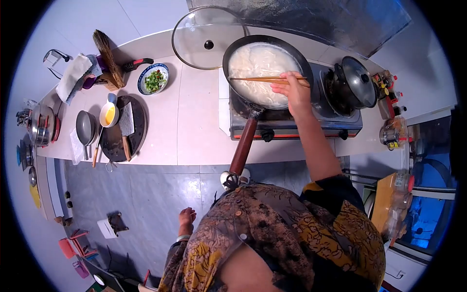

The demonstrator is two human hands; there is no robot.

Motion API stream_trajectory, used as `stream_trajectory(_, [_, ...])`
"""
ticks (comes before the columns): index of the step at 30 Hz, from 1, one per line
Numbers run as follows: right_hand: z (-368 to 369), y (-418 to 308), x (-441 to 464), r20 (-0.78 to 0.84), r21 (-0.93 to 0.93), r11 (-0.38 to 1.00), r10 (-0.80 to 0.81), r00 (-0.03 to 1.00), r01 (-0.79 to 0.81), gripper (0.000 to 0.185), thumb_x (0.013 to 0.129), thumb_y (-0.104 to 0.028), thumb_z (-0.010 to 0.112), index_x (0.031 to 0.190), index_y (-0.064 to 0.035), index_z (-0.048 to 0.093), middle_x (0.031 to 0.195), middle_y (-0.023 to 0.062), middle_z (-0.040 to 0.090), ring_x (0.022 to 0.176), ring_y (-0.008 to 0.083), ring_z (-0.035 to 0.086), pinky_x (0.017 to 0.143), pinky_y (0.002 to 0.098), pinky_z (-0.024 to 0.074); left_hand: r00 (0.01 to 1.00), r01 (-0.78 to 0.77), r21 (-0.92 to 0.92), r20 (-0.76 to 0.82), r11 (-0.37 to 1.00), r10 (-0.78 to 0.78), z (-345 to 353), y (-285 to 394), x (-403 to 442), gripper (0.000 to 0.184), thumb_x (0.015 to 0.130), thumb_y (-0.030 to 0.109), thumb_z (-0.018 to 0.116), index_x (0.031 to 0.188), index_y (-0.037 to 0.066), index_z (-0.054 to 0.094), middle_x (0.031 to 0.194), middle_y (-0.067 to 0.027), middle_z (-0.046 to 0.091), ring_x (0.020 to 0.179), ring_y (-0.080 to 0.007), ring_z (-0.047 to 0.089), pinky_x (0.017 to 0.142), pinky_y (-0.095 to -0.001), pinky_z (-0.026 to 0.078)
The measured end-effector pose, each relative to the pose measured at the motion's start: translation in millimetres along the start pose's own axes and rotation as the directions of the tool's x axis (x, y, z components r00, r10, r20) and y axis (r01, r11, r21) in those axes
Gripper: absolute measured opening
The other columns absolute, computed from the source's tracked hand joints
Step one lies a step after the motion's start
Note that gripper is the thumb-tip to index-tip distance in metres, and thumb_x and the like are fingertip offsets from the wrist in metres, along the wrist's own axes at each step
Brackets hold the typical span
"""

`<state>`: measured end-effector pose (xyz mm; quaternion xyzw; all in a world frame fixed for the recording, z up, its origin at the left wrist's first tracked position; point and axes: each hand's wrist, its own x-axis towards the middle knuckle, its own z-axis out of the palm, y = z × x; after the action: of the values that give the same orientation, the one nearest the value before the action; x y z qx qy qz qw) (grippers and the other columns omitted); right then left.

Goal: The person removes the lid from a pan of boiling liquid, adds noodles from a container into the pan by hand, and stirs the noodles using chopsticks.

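Note:
My right hand is closed round a pair of wooden chopsticks, which lie across the wide dark pan. White noodles in pale liquid fill the pan, and the chopstick tips reach its left side. The pan sits on the left burner of a gas stove, its red-brown handle pointing toward my body. My left hand hangs low beside my body, away from the counter; its fingers are curled and nothing shows in them.
A glass lid leans on the wall behind the pan. On the right burner stands a lidded pot. To the left are a bowl of chopped greens, a round board with a cleaver, and a ladle of yellow liquid.

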<state>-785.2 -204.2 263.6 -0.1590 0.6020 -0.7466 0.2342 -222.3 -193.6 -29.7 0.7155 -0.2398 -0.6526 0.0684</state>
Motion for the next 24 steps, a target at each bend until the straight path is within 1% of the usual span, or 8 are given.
stream_trajectory(5, [-4,2,-2,0.051,-0.178,0.984,-0.022,0.998,0.031,0.022,0.092,-0.017,0.046,0.09,0.0022,0.057,0.08,0.0145,0.063,0.064,0.0207,0.065,0.056,0.0271,0.054,1.0,-0.026,-0.001,-0.004,1.0,0.026,5,5,-10,0.024,0.084,0.02,0.055,0.099,0.002,0.056,0.082,-0.0093,0.062,0.061,-0.0188,0.059,0.048,-0.0267,0.047])
stream_trajectory(8, [-15,-7,-17,0.111,-0.301,0.948,-0.07,0.991,0.101,0.023,0.092,-0.016,0.045,0.09,0.0027,0.058,0.078,0.0132,0.064,0.062,0.0168,0.064,0.056,0.0243,0.0524,0.999,-0.048,-0.009,-0.004,0.999,0.048,4,1,-7,0.025,0.083,0.021,0.056,0.098,0.001,0.056,0.082,-0.0093,0.062,0.061,-0.0185,0.059,0.049,-0.0267,0.047])
stream_trajectory(11, [-34,-6,-19,0.112,-0.39,0.886,-0.224,0.968,0.25,0.024,0.093,-0.015,0.044,0.091,0.0038,0.059,0.078,0.0114,0.065,0.063,0.0148,0.063,0.059,0.0232,0.0515,0.999,-0.045,0.004,-0.011,0.999,0.045,6,5,-10,0.025,0.082,0.021,0.056,0.098,0.001,0.056,0.082,-0.0093,0.062,0.062,-0.0184,0.059,0.05,-0.0267,0.047])
stream_trajectory(14, [-45,-9,-31,0.165,-0.466,0.844,-0.213,0.963,0.267,0.024,0.093,-0.016,0.045,0.092,0.0043,0.059,0.079,0.0108,0.065,0.065,0.0138,0.063,0.062,0.0233,0.0512,0.999,-0.038,0.021,-0.002,0.999,0.038,5,8,-10,0.025,0.082,0.021,0.056,0.098,0.002,0.056,0.081,-0.0093,0.062,0.062,-0.0185,0.059,0.049,-0.0266,0.047])
stream_trajectory(15, [-40,-16,-42,0.211,-0.397,0.89,-0.151,0.966,0.226,0.022,0.093,-0.014,0.046,0.092,0.0044,0.059,0.08,0.0104,0.065,0.067,0.0131,0.063,0.063,0.0237,0.0511,0.999,-0.047,0.018,0.009,0.999,0.047,3,8,-9,0.025,0.082,0.021,0.056,0.098,0.002,0.056,0.082,-0.0096,0.063,0.062,-0.0186,0.059,0.05,-0.0266,0.047])
stream_trajectory(19, [-55,-14,-32,0.205,-0.432,0.793,-0.378,0.903,0.43,0.019,0.092,-0.01,0.047,0.093,0.0039,0.059,0.082,0.0099,0.064,0.068,0.0118,0.063,0.063,0.0232,0.0507,0.998,-0.067,0.024,0.02,0.997,0.066,1,5,-3,0.026,0.082,0.021,0.056,0.099,0.001,0.056,0.083,-0.0104,0.063,0.062,-0.019,0.06,0.05,-0.0268,0.048])
stream_trajectory(22, [-57,-12,-45,0.235,-0.449,0.824,-0.263,0.936,0.344,0.019,0.092,-0.01,0.046,0.092,0.0039,0.059,0.082,0.0096,0.064,0.068,0.0117,0.063,0.063,0.0224,0.0504,0.996,-0.086,0.033,-0.008,0.996,0.087,7,13,-12,0.027,0.082,0.021,0.056,0.1,0.001,0.056,0.084,-0.0107,0.064,0.063,-0.0192,0.06,0.051,-0.027,0.048])
stream_trajectory(24, [-64,-12,-42,0.212,-0.463,0.796,-0.329,0.92,0.391,0.02,0.093,-0.011,0.045,0.093,0.0034,0.058,0.084,0.0095,0.064,0.069,0.012,0.063,0.065,0.0223,0.0504,0.996,-0.086,0.041,-0.013,0.995,0.086,9,14,-17,0.027,0.082,0.022,0.056,0.1,0.001,0.056,0.084,-0.0107,0.064,0.063,-0.0193,0.06,0.051,-0.0272,0.048])
